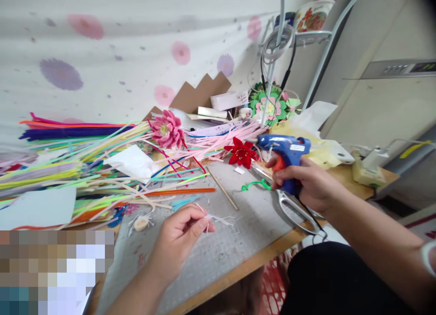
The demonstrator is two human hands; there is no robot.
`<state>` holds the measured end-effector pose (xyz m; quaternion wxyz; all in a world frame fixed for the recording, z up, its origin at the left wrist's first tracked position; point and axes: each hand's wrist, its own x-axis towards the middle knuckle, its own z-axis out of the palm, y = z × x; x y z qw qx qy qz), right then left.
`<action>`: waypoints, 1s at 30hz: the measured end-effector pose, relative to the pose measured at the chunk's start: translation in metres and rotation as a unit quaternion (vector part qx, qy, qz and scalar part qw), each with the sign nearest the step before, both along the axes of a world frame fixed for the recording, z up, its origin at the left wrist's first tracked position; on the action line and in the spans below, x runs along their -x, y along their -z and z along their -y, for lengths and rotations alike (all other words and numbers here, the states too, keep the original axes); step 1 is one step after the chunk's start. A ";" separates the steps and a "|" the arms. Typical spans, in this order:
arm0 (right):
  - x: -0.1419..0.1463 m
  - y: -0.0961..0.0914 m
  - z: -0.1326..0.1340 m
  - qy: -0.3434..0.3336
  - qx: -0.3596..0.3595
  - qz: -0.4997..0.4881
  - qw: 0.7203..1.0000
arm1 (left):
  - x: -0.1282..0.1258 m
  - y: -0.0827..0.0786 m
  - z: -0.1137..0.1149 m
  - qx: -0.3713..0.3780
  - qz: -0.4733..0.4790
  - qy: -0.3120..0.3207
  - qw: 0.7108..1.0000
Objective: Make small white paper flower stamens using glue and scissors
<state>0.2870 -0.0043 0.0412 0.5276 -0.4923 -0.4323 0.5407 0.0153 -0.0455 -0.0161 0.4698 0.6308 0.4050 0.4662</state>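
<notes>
My right hand (pixel 306 183) is wrapped round the handle of a blue glue gun (pixel 286 147) with an orange trigger, its nozzle pointing left just above a red flower (pixel 241 153). Over the grey cutting mat (pixel 259 219), my left hand (pixel 184 235) pinches a small bunch of thin white strands (pixel 221 220) between thumb and fingers. Below the glue gun lies a pair of scissors (pixel 296 212), partly covered by the right hand. A curled green pipe cleaner (pixel 254 184) rests left of that hand. Between the two hands lies a thin stick (pixel 223 187).
Bundles of coloured pipe cleaners (pixel 68 169) cover the table's left side. A pink flower (pixel 167 129) and a green-and-pink flower (pixel 269 103) stand at the back. A white metal pole (pixel 272 74) rises behind the glue gun. A power strip (pixel 369 169) sits at the right.
</notes>
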 end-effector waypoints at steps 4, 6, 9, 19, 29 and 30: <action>0.029 0.009 0.007 -0.125 -0.003 0.016 0.992 | 0.003 -0.006 0.001 -0.037 -0.036 -0.010 0.999; 0.034 0.017 0.009 -0.148 -0.004 0.048 0.988 | 0.005 -0.006 0.001 -0.034 -0.038 -0.034 0.998; 0.036 0.025 0.013 -0.177 -0.030 0.128 0.975 | 0.010 -0.005 0.002 -0.012 -0.036 -0.086 0.996; 0.052 0.022 0.022 -0.249 -0.257 0.413 0.838 | 0.013 -0.013 0.003 -0.002 -0.087 -0.168 0.982; 0.057 0.021 0.023 -0.236 -0.266 0.418 0.836 | 0.014 -0.014 0.004 -0.038 -0.077 -0.166 0.982; 0.057 0.021 0.023 -0.233 -0.271 0.418 0.835 | 0.014 -0.014 0.004 -0.043 -0.082 -0.167 0.982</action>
